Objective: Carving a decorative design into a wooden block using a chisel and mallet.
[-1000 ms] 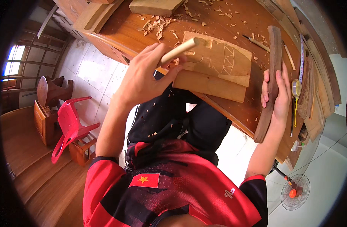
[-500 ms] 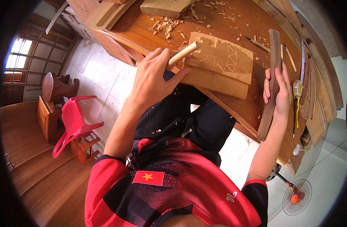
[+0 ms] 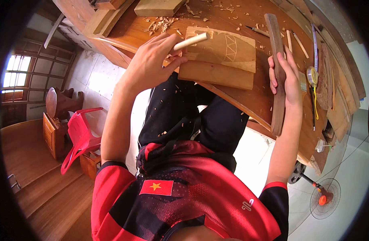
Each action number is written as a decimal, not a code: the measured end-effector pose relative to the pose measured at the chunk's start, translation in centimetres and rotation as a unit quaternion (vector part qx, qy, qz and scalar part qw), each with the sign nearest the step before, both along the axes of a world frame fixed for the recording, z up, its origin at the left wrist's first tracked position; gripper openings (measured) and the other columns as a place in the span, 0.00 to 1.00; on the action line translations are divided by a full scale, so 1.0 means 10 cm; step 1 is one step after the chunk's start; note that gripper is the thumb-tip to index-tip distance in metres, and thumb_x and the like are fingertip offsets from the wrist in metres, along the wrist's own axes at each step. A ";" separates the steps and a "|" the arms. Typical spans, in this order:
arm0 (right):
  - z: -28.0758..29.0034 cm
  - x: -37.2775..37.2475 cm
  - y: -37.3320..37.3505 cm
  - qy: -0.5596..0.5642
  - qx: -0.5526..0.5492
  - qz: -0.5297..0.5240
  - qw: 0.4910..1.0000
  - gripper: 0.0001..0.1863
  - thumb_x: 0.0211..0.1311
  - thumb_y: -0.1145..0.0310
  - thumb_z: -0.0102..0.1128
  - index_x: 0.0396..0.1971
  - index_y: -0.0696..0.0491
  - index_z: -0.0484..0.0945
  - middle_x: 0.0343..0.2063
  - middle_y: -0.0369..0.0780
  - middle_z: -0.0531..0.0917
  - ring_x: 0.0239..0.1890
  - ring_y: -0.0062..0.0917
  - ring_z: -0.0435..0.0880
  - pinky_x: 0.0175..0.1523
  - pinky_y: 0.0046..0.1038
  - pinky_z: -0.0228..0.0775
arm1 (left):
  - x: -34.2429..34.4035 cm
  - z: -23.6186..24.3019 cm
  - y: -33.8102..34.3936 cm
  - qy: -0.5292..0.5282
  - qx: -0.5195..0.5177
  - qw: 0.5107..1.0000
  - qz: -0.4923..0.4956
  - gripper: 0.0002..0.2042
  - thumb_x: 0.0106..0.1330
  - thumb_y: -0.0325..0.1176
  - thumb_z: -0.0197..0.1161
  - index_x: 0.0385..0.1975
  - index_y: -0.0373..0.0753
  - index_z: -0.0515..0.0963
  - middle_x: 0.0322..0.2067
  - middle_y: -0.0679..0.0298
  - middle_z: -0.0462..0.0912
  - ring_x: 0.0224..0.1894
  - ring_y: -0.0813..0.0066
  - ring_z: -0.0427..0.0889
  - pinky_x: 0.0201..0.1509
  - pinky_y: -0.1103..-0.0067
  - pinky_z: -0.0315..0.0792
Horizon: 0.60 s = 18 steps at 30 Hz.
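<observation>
My left hand is closed around a carving tool with a pale round wooden handle; its working end is hidden by the hand. It hovers at the left side of a light wooden board with a carved line pattern. A plain wood strip runs along that board's near side, at the table edge. To the right, my right hand grips a dark, long wooden bar near its middle. The bar stands apart from the board, over the table.
Wood shavings lie beside a thick block at the back. A pointed tool, thin sticks and a tape measure lie right. A red plastic chair stands left; a fan is lower right.
The whole view has shifted, so the table appears farther up and left. The pale handle sits farther right over the board. The dark bar's far end has swung left, toward the board.
</observation>
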State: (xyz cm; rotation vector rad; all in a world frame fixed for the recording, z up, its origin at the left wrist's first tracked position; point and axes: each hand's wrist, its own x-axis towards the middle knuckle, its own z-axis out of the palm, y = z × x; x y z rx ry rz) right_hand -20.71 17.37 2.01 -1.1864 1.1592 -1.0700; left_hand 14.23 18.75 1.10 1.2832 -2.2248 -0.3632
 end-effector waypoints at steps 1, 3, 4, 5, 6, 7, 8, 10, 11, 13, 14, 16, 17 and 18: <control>0.00 0.00 0.00 0.001 -0.001 0.002 1.000 0.28 0.76 0.57 0.55 0.70 0.51 0.64 0.32 0.33 0.76 0.14 0.12 0.69 0.14 0.18 0.61 | 0.01 -0.01 -0.01 -0.001 0.000 1.000 -0.001 0.11 0.64 0.31 0.70 0.43 0.37 0.78 0.32 0.58 0.77 0.37 0.57 0.78 0.43 0.67 0.73; -0.01 0.00 0.01 -0.001 0.001 0.000 1.000 0.28 0.76 0.57 0.54 0.70 0.51 0.64 0.32 0.33 0.76 0.14 0.12 0.68 0.14 0.18 0.60 | 0.02 -0.05 -0.05 0.064 0.016 0.998 -0.023 0.11 0.64 0.31 0.70 0.43 0.38 0.77 0.32 0.59 0.77 0.37 0.58 0.77 0.44 0.68 0.72; -0.02 0.00 0.02 -0.001 0.003 -0.002 1.000 0.27 0.77 0.57 0.54 0.70 0.51 0.65 0.32 0.33 0.76 0.14 0.12 0.68 0.14 0.18 0.60 | 0.00 -0.03 -0.06 0.064 0.017 0.997 -0.025 0.11 0.64 0.31 0.70 0.43 0.38 0.77 0.32 0.59 0.77 0.37 0.58 0.77 0.44 0.68 0.72; -0.02 0.00 0.02 -0.001 0.003 -0.003 1.000 0.27 0.77 0.57 0.54 0.70 0.51 0.65 0.32 0.33 0.76 0.14 0.12 0.68 0.14 0.18 0.60 | -0.01 0.02 -0.06 0.033 0.005 0.999 -0.038 0.10 0.65 0.31 0.69 0.40 0.37 0.75 0.33 0.57 0.79 0.39 0.54 0.79 0.45 0.65 0.73; -0.01 0.01 0.02 0.002 0.006 -0.002 1.000 0.28 0.77 0.57 0.54 0.71 0.51 0.64 0.32 0.33 0.76 0.14 0.12 0.68 0.14 0.18 0.61 | -0.01 0.05 -0.07 0.003 -0.007 0.999 -0.052 0.10 0.65 0.30 0.68 0.37 0.36 0.73 0.34 0.55 0.81 0.40 0.50 0.81 0.45 0.63 0.74; -0.01 0.02 0.02 0.005 0.008 0.000 1.000 0.28 0.77 0.58 0.54 0.71 0.50 0.64 0.32 0.33 0.76 0.14 0.12 0.68 0.14 0.18 0.61 | -0.02 0.06 -0.08 0.003 -0.007 0.999 -0.051 0.10 0.65 0.30 0.68 0.37 0.36 0.73 0.34 0.55 0.81 0.40 0.50 0.81 0.45 0.63 0.74; -0.01 0.02 0.02 0.005 0.008 0.001 1.000 0.28 0.77 0.58 0.54 0.71 0.50 0.64 0.32 0.33 0.76 0.14 0.12 0.68 0.14 0.18 0.61 | -0.02 0.06 -0.09 0.005 0.006 0.999 -0.050 0.10 0.65 0.30 0.67 0.38 0.36 0.72 0.32 0.57 0.79 0.38 0.54 0.80 0.44 0.64 0.74; -0.02 0.02 0.02 -0.006 0.008 0.009 1.000 0.29 0.77 0.59 0.53 0.72 0.51 0.63 0.32 0.34 0.76 0.14 0.12 0.69 0.14 0.18 0.61 | 0.01 0.06 -0.11 0.007 0.018 0.999 -0.047 0.09 0.66 0.29 0.66 0.38 0.36 0.71 0.30 0.58 0.77 0.36 0.57 0.80 0.44 0.65 0.73; -0.02 0.02 0.01 -0.007 0.008 0.011 1.000 0.29 0.77 0.59 0.53 0.72 0.51 0.63 0.32 0.34 0.76 0.14 0.12 0.69 0.14 0.18 0.61 | 0.06 0.05 -0.12 0.057 0.057 0.996 -0.036 0.08 0.68 0.30 0.63 0.37 0.36 0.70 0.29 0.61 0.74 0.35 0.63 0.76 0.43 0.68 0.71; -0.03 0.03 0.01 -0.014 0.012 0.008 1.000 0.29 0.77 0.59 0.53 0.73 0.50 0.62 0.31 0.34 0.76 0.14 0.12 0.69 0.14 0.18 0.61 | 0.16 0.00 -0.13 0.106 0.097 0.989 -0.024 0.07 0.71 0.32 0.59 0.37 0.36 0.69 0.28 0.64 0.70 0.33 0.69 0.73 0.41 0.71 0.70; -0.03 0.03 0.01 -0.014 0.012 0.010 1.000 0.29 0.77 0.59 0.53 0.73 0.50 0.62 0.31 0.34 0.76 0.14 0.12 0.69 0.14 0.18 0.61 | 0.22 -0.05 -0.13 0.220 0.148 0.964 -0.012 0.08 0.73 0.34 0.55 0.37 0.36 0.69 0.28 0.66 0.68 0.33 0.72 0.70 0.41 0.72 0.68; -0.01 0.03 0.00 -0.010 0.015 0.005 1.000 0.28 0.78 0.58 0.53 0.72 0.51 0.63 0.31 0.34 0.76 0.14 0.12 0.69 0.13 0.18 0.61 | 0.26 -0.11 -0.07 0.319 0.184 0.929 0.027 0.13 0.76 0.39 0.46 0.38 0.35 0.71 0.29 0.68 0.68 0.33 0.75 0.68 0.41 0.75 0.67; -0.02 0.02 0.00 -0.008 0.014 0.006 1.000 0.28 0.78 0.58 0.53 0.72 0.51 0.63 0.31 0.34 0.76 0.14 0.12 0.69 0.13 0.18 0.61 | 0.25 -0.14 -0.01 0.321 0.183 0.929 0.027 0.13 0.76 0.39 0.46 0.38 0.35 0.71 0.29 0.68 0.68 0.33 0.75 0.68 0.41 0.75 0.67; -0.02 0.01 0.00 -0.005 0.018 0.009 1.000 0.27 0.78 0.58 0.53 0.70 0.52 0.64 0.32 0.35 0.76 0.14 0.12 0.70 0.13 0.18 0.61 | 0.22 -0.18 0.07 0.334 0.199 0.920 0.057 0.12 0.76 0.38 0.48 0.39 0.34 0.73 0.29 0.68 0.70 0.32 0.75 0.69 0.40 0.76 0.67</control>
